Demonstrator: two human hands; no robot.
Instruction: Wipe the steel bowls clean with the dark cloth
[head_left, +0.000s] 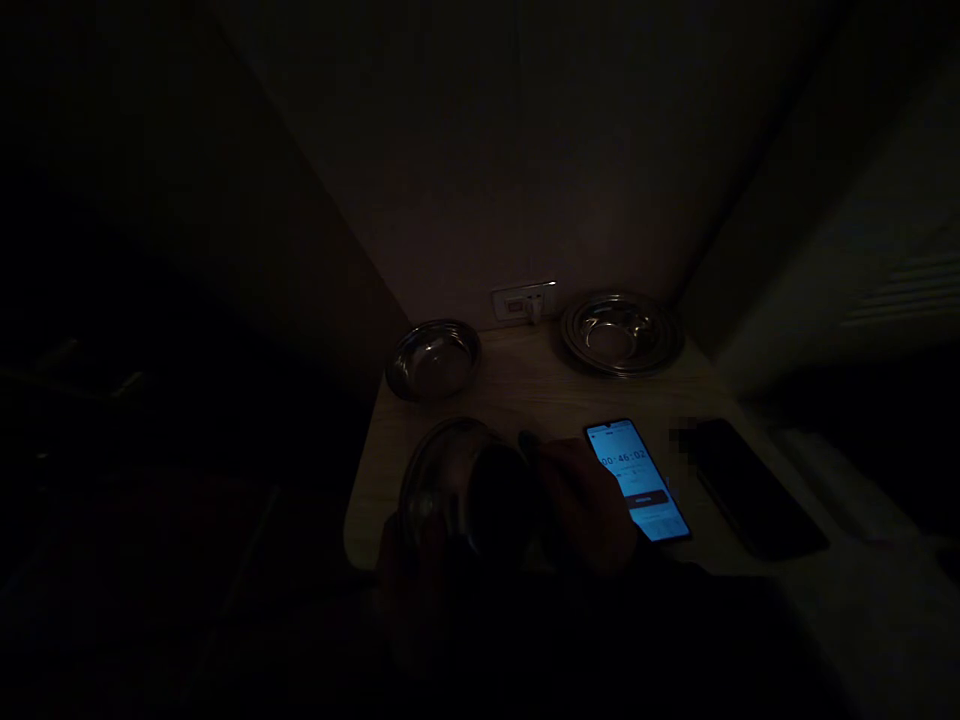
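The scene is very dark. My right hand (589,500) is over the near part of a small wooden table (525,385), with its fingers curled round a dark round object (499,490) that I cannot name. Under that object lies a steel plate (431,470). A dim shape at the plate's near left edge may be my left hand (409,560); its fingers do not show. Right beside my right hand lies a lit phone (637,480) with a blue screen showing a timer.
Two more steel plates sit at the back of the table, one at the left (433,358) and one at the right (622,332). A wall socket (523,300) is between them. A dark phone (754,490) lies at the right edge. Walls close in behind.
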